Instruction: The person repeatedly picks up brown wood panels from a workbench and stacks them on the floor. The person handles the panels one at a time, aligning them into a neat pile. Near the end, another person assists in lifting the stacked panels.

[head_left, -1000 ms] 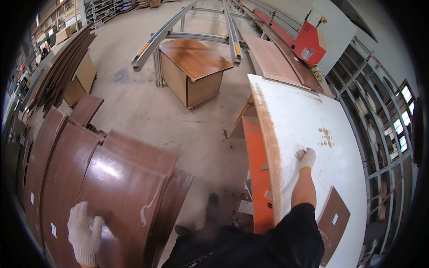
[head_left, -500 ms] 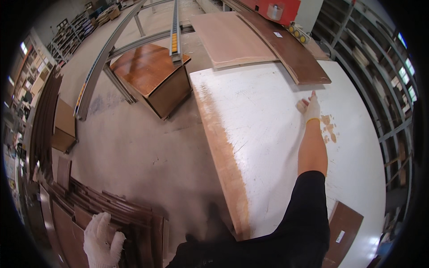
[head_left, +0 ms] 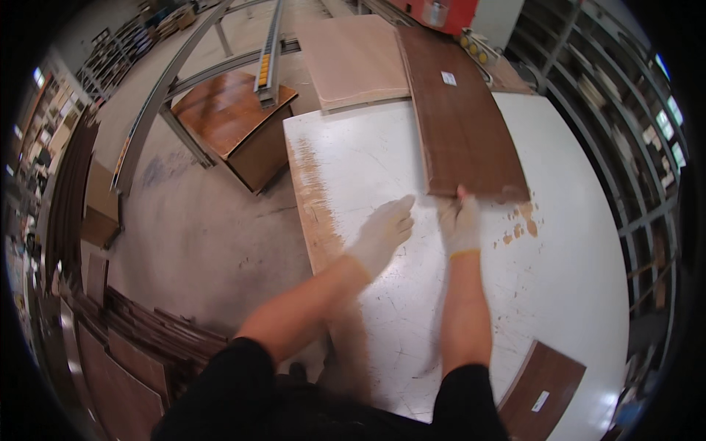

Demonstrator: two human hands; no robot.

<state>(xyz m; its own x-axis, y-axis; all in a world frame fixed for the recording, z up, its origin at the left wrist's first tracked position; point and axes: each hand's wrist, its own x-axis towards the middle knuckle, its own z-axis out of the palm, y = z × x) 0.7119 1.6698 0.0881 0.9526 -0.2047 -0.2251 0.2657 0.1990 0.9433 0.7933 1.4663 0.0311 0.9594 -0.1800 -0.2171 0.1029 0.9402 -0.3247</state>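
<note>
A long dark brown wooden panel [head_left: 467, 121] with a small white label lies toward the far side of the white-topped table [head_left: 412, 301]. My right hand [head_left: 460, 226], in a pale knit glove with fingertips bare, is closed on the panel's near edge. To its left, my left hand [head_left: 384, 234] is gloved too and somewhat blurred. Its fingers are stretched out over the tabletop, just short of the panel's near left corner, and hold nothing.
Left of the brown panel is a lighter, pinkish board [head_left: 353, 62]. A red machine [head_left: 441, 13] stands beyond. A smaller brown panel [head_left: 543, 389] lies near right. Brown boards [head_left: 125, 367] are stacked at lower left, below a wooden cabinet [head_left: 232, 121] and metal roller rails [head_left: 268, 55].
My left hand has come from the stacked boards up over the table. My right hand has taken hold of the brown panel, which now reaches nearer to me.
</note>
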